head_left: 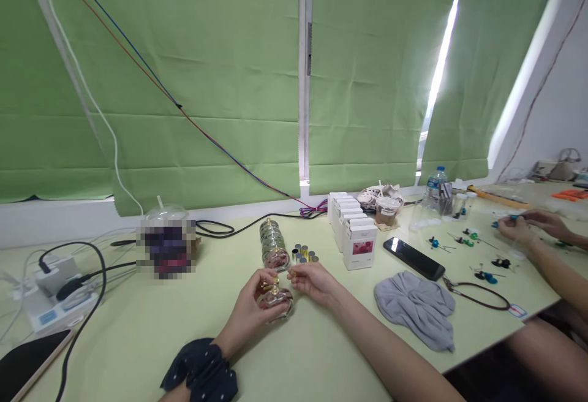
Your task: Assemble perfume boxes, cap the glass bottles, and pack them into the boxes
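Head view: nearest on the worktop (321, 359), a dark scrunchie (199, 368) rings the left wrist, and beyond it the left hand (252, 307) has its fingers clamped around a clear, rounded bottle (282, 310) with a gold-coloured neck. The bottle sits near the middle of the scene, on the near side of a row of similar bottles (272, 239); whether its base touches the worktop cannot be told. It looks like glass, so it should be stiff, fairly weighty for its size, slick on the curved sides and apt to chip if knocked. The rounded body seems the sound place to hold, with the slim neck better spared any sideways force. Just right of it, the right hand (316, 282) has thumb and fingertips drawn together; anything between them is too small to tell. Farther off stand small metallic caps (304, 254), probably light and quick to roll.
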`<state>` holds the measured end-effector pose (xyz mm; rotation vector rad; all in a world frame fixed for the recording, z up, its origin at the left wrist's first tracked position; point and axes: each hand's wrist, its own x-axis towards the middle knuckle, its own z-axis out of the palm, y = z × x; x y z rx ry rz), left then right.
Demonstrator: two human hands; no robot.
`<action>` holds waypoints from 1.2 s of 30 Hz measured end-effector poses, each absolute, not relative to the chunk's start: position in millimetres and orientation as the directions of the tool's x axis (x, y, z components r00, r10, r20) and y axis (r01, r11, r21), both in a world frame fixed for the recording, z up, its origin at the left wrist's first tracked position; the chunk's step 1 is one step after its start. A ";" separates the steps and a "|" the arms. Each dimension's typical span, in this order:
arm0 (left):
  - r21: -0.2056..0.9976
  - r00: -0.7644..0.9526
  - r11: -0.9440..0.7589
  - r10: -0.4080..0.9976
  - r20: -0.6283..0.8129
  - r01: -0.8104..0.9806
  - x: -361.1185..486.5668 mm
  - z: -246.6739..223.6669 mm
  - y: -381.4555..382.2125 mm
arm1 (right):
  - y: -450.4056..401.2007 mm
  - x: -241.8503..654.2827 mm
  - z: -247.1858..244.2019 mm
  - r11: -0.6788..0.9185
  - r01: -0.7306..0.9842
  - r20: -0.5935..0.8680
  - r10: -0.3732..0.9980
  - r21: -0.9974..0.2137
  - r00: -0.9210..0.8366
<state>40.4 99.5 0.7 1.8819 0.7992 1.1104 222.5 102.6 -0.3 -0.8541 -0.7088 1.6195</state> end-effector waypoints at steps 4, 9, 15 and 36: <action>0.908 0.411 -0.403 0.851 0.326 0.115 41.8 3.6 96.2 | 100.7 222.0 1.8 -0.197 -0.552 -0.151 0.980 -0.810 -0.128; 0.935 0.474 -0.346 0.838 0.269 0.082 44.2 7.4 91.4 | 94.0 216.6 5.5 -0.119 -0.575 -0.045 0.989 -0.810 -0.141; 0.940 0.476 -0.330 0.843 0.252 0.088 46.2 11.2 87.6 | 90.3 210.4 6.7 -0.079 -0.564 0.002 0.990 -0.822 -0.141; 0.754 0.410 -0.636 0.739 0.534 0.164 41.1 -10.3 97.9 | 76.5 196.1 12.8 0.348 -0.130 0.357 0.933 -0.928 -0.051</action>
